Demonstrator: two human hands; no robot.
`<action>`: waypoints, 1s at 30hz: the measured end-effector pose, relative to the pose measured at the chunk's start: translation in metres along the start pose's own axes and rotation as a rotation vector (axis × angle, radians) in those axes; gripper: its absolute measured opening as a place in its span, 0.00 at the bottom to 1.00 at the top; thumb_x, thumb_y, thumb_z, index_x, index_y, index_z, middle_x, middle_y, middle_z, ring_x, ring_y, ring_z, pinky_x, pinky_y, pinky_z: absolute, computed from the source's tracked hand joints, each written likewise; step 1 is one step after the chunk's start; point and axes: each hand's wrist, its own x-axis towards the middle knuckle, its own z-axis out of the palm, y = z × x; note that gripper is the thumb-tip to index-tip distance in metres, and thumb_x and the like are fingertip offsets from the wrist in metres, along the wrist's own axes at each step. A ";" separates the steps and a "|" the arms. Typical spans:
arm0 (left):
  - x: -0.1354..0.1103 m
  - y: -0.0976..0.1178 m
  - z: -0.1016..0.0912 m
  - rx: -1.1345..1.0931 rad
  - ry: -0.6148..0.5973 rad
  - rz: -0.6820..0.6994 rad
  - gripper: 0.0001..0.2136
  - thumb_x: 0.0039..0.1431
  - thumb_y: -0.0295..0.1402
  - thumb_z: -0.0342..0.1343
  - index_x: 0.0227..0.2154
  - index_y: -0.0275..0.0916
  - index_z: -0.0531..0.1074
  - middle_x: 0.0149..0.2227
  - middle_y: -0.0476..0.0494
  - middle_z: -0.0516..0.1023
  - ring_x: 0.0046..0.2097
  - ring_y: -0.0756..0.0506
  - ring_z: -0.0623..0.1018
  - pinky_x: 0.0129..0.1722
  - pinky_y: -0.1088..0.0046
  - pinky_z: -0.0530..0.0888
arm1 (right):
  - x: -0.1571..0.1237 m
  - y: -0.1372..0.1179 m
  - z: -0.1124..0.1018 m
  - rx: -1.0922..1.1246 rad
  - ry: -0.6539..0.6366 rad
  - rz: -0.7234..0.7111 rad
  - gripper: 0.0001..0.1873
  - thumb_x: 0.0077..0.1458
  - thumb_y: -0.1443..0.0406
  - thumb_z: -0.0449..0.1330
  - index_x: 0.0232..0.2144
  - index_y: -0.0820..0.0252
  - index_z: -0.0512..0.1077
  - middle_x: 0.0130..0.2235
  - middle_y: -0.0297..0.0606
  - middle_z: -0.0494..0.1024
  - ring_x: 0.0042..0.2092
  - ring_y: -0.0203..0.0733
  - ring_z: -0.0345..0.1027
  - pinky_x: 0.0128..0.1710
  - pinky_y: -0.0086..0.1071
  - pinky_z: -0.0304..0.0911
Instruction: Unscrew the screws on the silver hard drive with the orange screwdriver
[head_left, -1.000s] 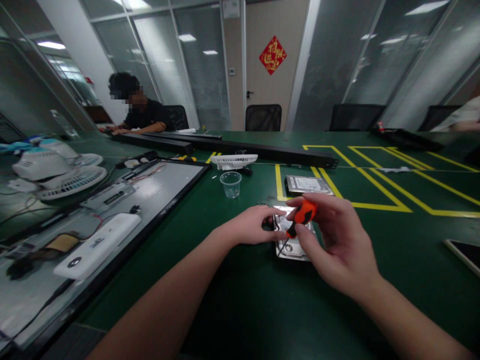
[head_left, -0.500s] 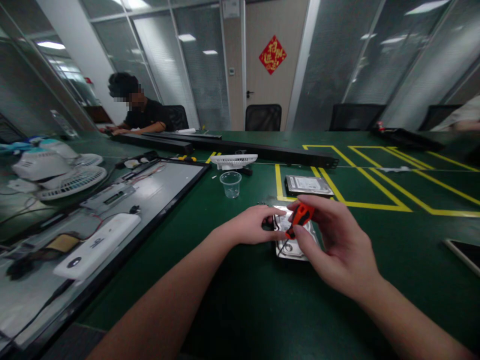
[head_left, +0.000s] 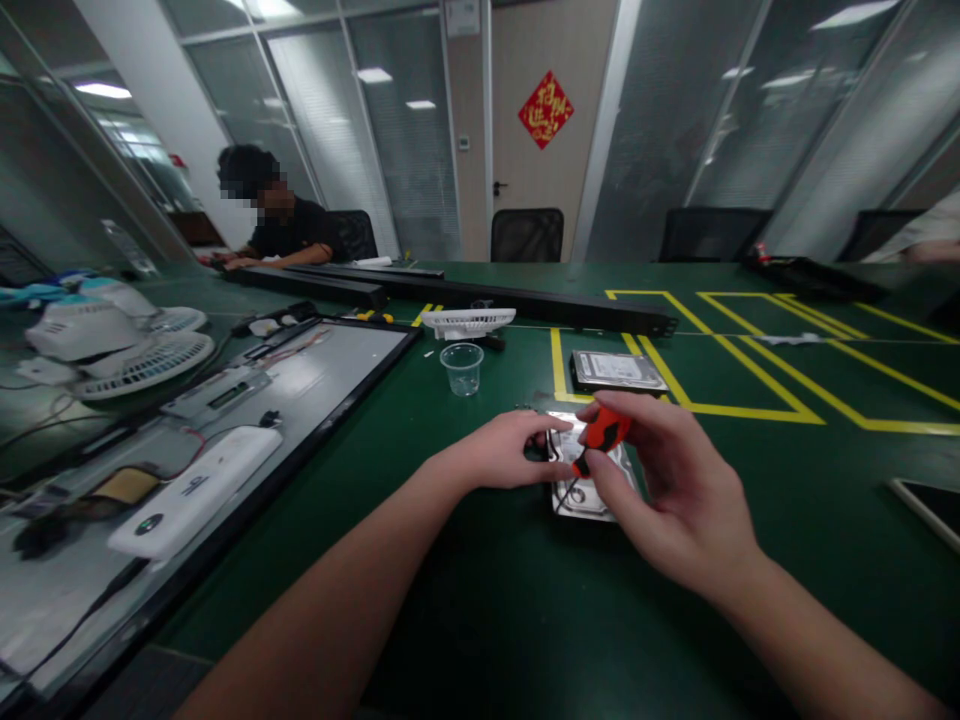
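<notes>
Bare left hand (head_left: pixel 510 450), bare right hand (head_left: pixel 686 490), uncovered left forearm (head_left: pixel 352 575), uncovered right forearm (head_left: pixel 825 630), both slim and tapering

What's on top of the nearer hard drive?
Over the nearer hard drive: part of the left hand at its left side, and the orange-black screwdriver in the right hand, shaft slanting down toward the drive's silver face. Whatever the hands and screwdriver cover there can't be seen.

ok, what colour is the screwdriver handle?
Orange-red with black patches; the screwdriver handle shows best in the head view.
</notes>
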 end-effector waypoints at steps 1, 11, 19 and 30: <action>0.000 0.000 0.000 -0.002 0.003 0.002 0.25 0.64 0.52 0.72 0.56 0.40 0.82 0.54 0.34 0.84 0.52 0.34 0.83 0.56 0.54 0.78 | 0.000 0.000 0.000 0.006 -0.008 -0.003 0.34 0.68 0.73 0.66 0.70 0.41 0.70 0.57 0.39 0.81 0.55 0.49 0.79 0.56 0.46 0.75; -0.001 0.000 0.000 -0.020 -0.003 0.028 0.22 0.66 0.50 0.71 0.53 0.40 0.83 0.56 0.35 0.84 0.51 0.37 0.82 0.55 0.57 0.78 | 0.002 0.003 0.001 -0.027 0.012 -0.040 0.34 0.67 0.74 0.69 0.68 0.40 0.72 0.57 0.38 0.80 0.57 0.48 0.77 0.58 0.44 0.74; 0.000 0.000 0.000 0.015 0.003 -0.001 0.26 0.64 0.53 0.72 0.55 0.39 0.82 0.54 0.35 0.84 0.51 0.35 0.82 0.54 0.57 0.78 | -0.003 0.000 0.003 0.080 0.026 0.064 0.34 0.67 0.73 0.67 0.70 0.43 0.69 0.59 0.40 0.81 0.56 0.46 0.81 0.58 0.41 0.77; -0.001 0.000 0.000 -0.026 -0.004 0.028 0.22 0.65 0.49 0.72 0.54 0.40 0.83 0.56 0.35 0.84 0.53 0.35 0.83 0.58 0.56 0.79 | 0.001 0.004 0.002 -0.020 0.013 -0.020 0.35 0.67 0.72 0.70 0.69 0.40 0.71 0.57 0.37 0.81 0.55 0.48 0.78 0.56 0.44 0.74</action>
